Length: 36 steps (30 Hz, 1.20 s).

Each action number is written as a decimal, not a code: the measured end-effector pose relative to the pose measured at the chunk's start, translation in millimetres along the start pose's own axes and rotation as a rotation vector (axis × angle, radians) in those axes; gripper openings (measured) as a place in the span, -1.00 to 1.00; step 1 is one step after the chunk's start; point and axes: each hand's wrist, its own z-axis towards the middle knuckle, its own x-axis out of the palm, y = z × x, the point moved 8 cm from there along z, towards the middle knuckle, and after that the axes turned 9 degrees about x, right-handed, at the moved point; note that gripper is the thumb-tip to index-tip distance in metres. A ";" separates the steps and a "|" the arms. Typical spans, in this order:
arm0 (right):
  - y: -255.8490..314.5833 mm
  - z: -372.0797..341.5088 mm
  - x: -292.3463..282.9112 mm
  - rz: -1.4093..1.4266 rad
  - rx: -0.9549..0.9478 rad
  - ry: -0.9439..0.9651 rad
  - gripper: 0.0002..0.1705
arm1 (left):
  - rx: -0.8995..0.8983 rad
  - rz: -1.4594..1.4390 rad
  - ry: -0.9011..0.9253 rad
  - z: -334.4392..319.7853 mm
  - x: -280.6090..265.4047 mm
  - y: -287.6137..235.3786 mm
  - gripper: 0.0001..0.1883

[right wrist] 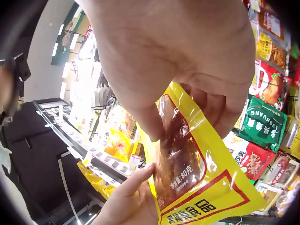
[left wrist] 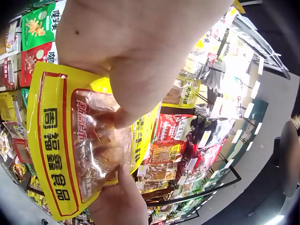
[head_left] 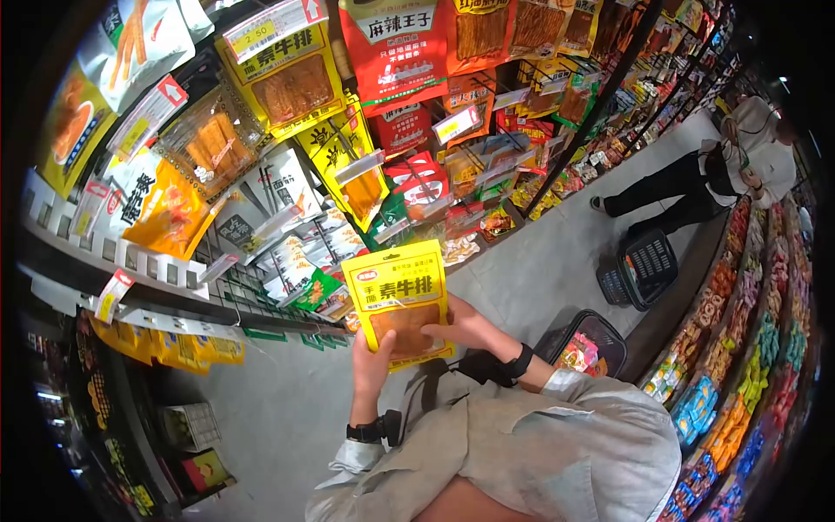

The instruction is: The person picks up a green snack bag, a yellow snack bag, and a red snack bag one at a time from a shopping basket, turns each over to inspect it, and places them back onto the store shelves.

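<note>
Your left hand (head_left: 372, 358): thumb pressed on the front of the yellow packet (head_left: 400, 300), gripping its lower left side.

Your right hand (head_left: 467, 328): thumb on the front, fingers curled behind, gripping the packet's right side.

The packet itself: one, yellow, red-edged, with a clear window showing brown food; held upright in front of you, top edge away from your body, hanging slot at the top, your thumbs over the window.

Your wrists: a black band (head_left: 376, 429) on the left, another black band (head_left: 517, 362) on the right, pale sleeves behind both.

Beyond the packet: a rack of hanging snack bags, among them a large red bag (head_left: 396, 52) and, to its left, a yellow bag (head_left: 287, 78) of similar design with a price tag (head_left: 263, 31) across its top.

To your right, on the grey floor (head_left: 513, 278): a dark basket (head_left: 616, 335) with colourful packs inside; past it, a second dark basket (head_left: 641, 268), near a standing person (head_left: 757, 148) in a pale top and dark trousers.

Far right: curved shelves (head_left: 731, 374) of small wrapped goods.
</note>
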 end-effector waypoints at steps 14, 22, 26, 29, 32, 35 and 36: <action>68.8 59.1 -30.8 0.102 -0.143 -0.026 -0.30 | 0.231 0.061 -0.010 58.1 5.0 -36.4 -0.60; 192.7 124.2 -45.4 0.050 -0.377 0.023 -0.33 | 0.372 0.005 -0.050 134.1 3.1 -137.3 -0.58; 259.6 147.6 -47.7 0.132 -0.495 0.096 -0.47 | 0.541 -0.055 -0.121 165.8 0.3 -193.5 -0.57; 251.1 159.9 -46.2 0.207 -0.514 0.106 -0.49 | 0.425 -0.067 -0.193 169.0 -0.7 -167.4 -0.60; 245.5 165.2 -48.2 0.217 -0.485 0.142 -0.49 | 0.525 -0.077 -0.171 176.7 -1.4 -188.1 -0.55; 249.8 170.7 -48.7 0.242 -0.479 0.169 -0.48 | 0.488 -0.079 -0.163 182.5 -4.2 -178.0 -0.59; 254.3 172.6 -49.0 0.229 -0.490 0.163 -0.48 | 0.462 -0.076 -0.156 183.9 -3.6 -178.4 -0.61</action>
